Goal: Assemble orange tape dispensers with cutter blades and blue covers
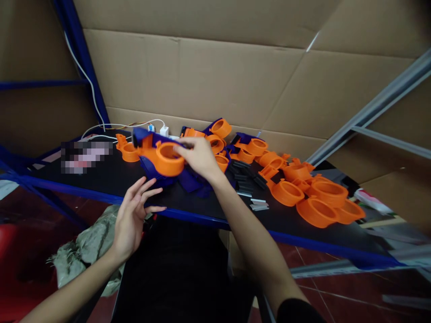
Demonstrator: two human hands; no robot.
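Observation:
My right hand (198,154) grips an orange tape dispenser (170,166) by its round hub, thumb and fingers at the ring. The dispenser is held above the black shelf top, and its dark blue end points left. Below and in front of it, my left hand (133,215) is open with its fingers spread, holding nothing. Dark blue flat parts (193,181) lie on the shelf under the held dispenser. Another orange dispenser part (129,151) stands just behind it to the left.
Several orange and blue dispensers (254,146) sit along the back, and more orange dispenser bodies (318,211) are heaped at right. Black strips (245,172) and pale strips (259,205) lie in between. White cables and a charger (164,131) run at the back left, before a cardboard wall (202,76).

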